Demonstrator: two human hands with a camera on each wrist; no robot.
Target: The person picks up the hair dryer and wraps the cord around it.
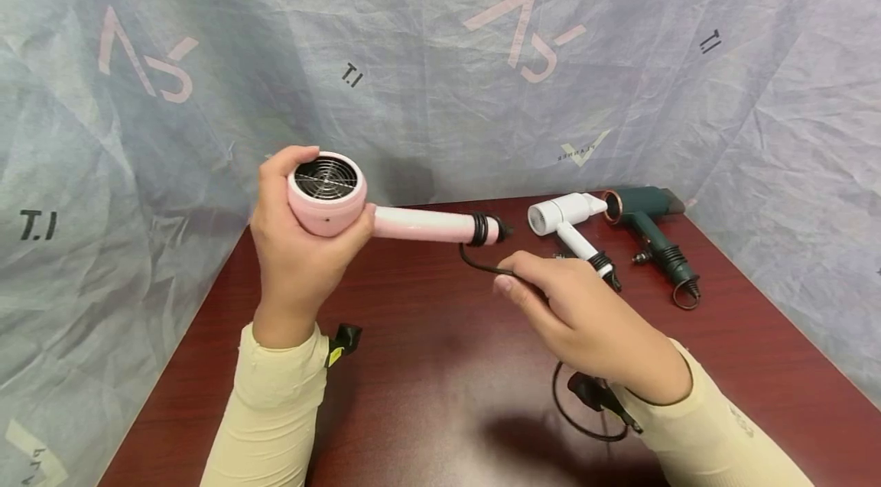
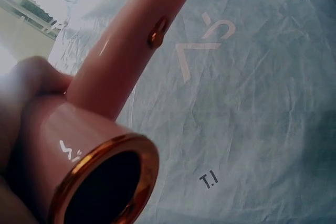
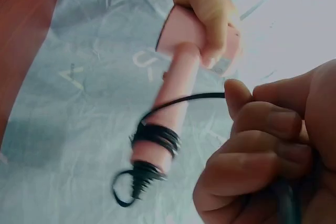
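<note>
My left hand [image 1: 297,242] grips the round head of a pink hair dryer [image 1: 421,225], holding it above the table with its handle pointing right. In the left wrist view the dryer's copper-rimmed nozzle [image 2: 105,182] shows. Several turns of black power cord [image 3: 156,139] wrap the handle near its end. My right hand [image 1: 581,311] pinches the cord between thumb and forefinger, and in the right wrist view its other fingers [image 3: 247,171] curl round it. Beyond that hand, a loop of cord [image 1: 585,435] hangs below the wrist. The plug is not clearly seen.
A white hair dryer [image 1: 567,213] and a dark green hair dryer [image 1: 643,204] lie at the back right of the reddish-brown table [image 1: 413,365], each with cord wound on its handle. A grey printed cloth [image 1: 413,89] hangs behind and at both sides.
</note>
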